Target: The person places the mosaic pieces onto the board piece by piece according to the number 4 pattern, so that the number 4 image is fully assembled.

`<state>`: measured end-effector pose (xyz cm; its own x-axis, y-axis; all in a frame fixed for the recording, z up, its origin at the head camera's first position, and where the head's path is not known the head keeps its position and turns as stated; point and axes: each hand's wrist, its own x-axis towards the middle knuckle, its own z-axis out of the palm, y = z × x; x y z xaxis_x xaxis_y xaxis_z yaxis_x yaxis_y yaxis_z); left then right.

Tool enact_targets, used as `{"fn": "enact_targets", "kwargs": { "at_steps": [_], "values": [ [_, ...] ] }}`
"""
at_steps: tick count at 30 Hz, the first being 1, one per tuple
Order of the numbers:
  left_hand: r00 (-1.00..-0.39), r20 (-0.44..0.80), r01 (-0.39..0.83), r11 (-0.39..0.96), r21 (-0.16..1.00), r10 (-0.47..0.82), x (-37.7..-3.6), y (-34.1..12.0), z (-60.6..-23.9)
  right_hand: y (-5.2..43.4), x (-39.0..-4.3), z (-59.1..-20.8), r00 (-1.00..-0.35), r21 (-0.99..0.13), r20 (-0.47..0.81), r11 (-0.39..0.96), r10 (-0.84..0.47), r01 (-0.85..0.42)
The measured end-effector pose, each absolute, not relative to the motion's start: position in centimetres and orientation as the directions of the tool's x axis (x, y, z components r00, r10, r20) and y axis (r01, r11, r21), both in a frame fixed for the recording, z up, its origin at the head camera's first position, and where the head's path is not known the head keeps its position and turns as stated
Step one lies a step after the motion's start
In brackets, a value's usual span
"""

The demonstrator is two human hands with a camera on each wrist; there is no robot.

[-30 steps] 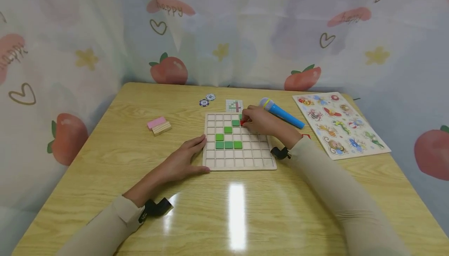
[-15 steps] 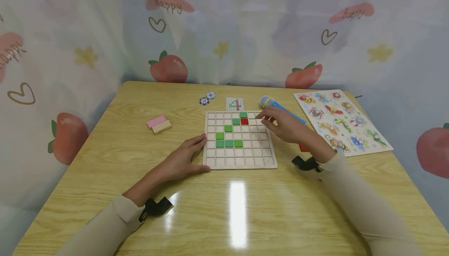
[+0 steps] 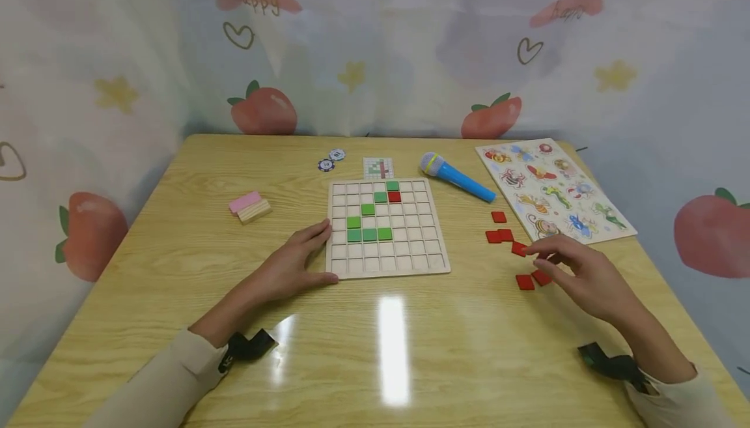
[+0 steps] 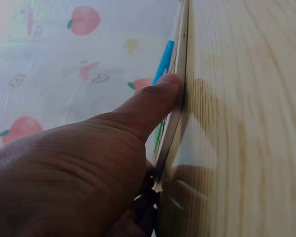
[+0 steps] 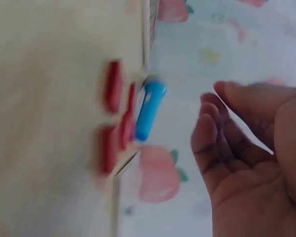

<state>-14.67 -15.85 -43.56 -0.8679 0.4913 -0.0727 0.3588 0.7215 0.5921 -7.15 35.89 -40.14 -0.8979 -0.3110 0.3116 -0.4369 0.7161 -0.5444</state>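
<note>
The grid board [image 3: 404, 263] lies mid-surface, holding green tiles [image 3: 368, 209] and one red tile [image 3: 394, 197]. The left hand [image 3: 293, 262], fingers extended and relaxed, rests against its left edge. The right hand [image 3: 586, 278], fingers loosely bent and grasping nothing, hovers by loose red tiles [image 3: 499, 217]. A patterned card [image 3: 378, 168] and blue microphone [image 3: 463, 180] lie beyond, an animal puzzle [image 3: 547, 187] far right. The glossy wood-grain surface [image 3: 328, 350] reflects a bright light strip; pale cloth [image 3: 410, 89] printed with fruit, hearts and "happy" hangs around it.
</note>
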Motion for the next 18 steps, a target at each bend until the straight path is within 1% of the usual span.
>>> {"fn": "enact_targets", "kwargs": {
  "at_steps": [5,7,10,13,18],
  "values": [
    [-0.872,-0.068,0.355,0.722,0.594,0.485,-14.6,-16.4,-43.7,37.5,-7.0,-42.1,-0.874,-0.559,0.257,0.674,-0.412,-0.483],
    [-0.873,-0.064,0.354,0.719,0.598,0.483,-14.5,-16.5,-43.7,37.7,-7.2,-42.5,-0.869,-0.545,0.227,0.682,-0.439,-0.487],
    [-0.870,-0.060,0.359,0.711,0.604,0.490,-14.5,-16.4,-43.7,38.0,-7.1,-42.9,-0.883,-0.516,0.173,0.724,-0.436,-0.458],
    [-0.865,-0.060,0.365,0.706,0.607,0.498,-14.5,-16.2,-43.7,38.2,-6.7,-43.3,-0.904,-0.497,0.142,0.761,-0.403,-0.417],
    [-0.860,-0.059,0.374,0.706,0.602,0.506,-14.7,-15.9,-43.7,38.4,-6.6,-43.8,-0.904,-0.467,0.183,0.775,-0.387,-0.426]
  ]
}}
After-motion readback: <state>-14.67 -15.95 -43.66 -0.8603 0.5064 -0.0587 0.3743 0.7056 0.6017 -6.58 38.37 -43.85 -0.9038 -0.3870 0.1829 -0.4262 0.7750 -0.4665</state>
